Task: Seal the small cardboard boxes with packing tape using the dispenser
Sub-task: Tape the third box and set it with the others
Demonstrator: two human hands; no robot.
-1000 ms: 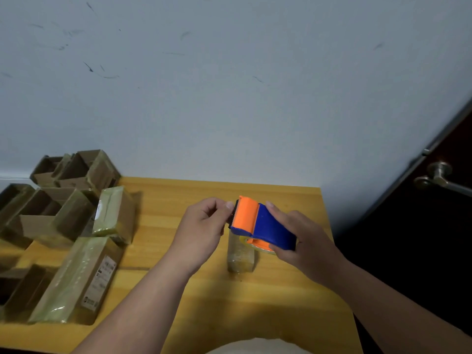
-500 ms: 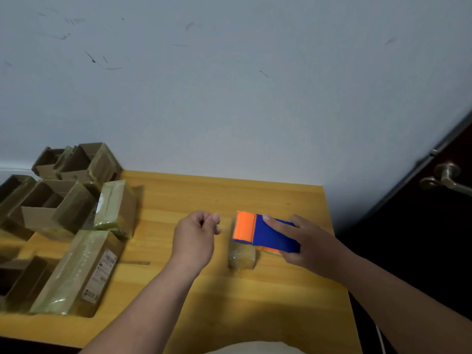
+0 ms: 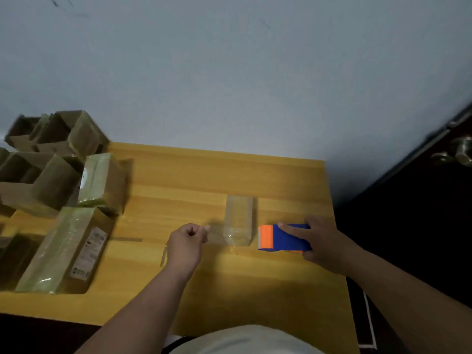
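Observation:
A small cardboard box (image 3: pixel 238 215), shiny with clear tape, lies on the wooden table (image 3: pixel 255 290) between my hands. My right hand (image 3: pixel 325 245) grips the blue and orange tape dispenser (image 3: pixel 282 238) just right of the box, forefinger laid along its top. My left hand (image 3: pixel 187 242) is curled just left of the box, thumb and forefinger pinching the end of a clear tape strip (image 3: pixel 217 235). The strip looks stretched across the box's near end toward the dispenser, though it is faint.
Several open cardboard boxes (image 3: pixel 38 169) are piled at the table's left end. Two taped boxes (image 3: pixel 102 182) (image 3: pixel 63 249) lie next to them. A dark door with a metal handle (image 3: pixel 457 154) stands to the right of the table edge.
My hands have drawn apart: the dispenser went down and right, past the box, and my left hand went left with the tape end. The small box is now uncovered.

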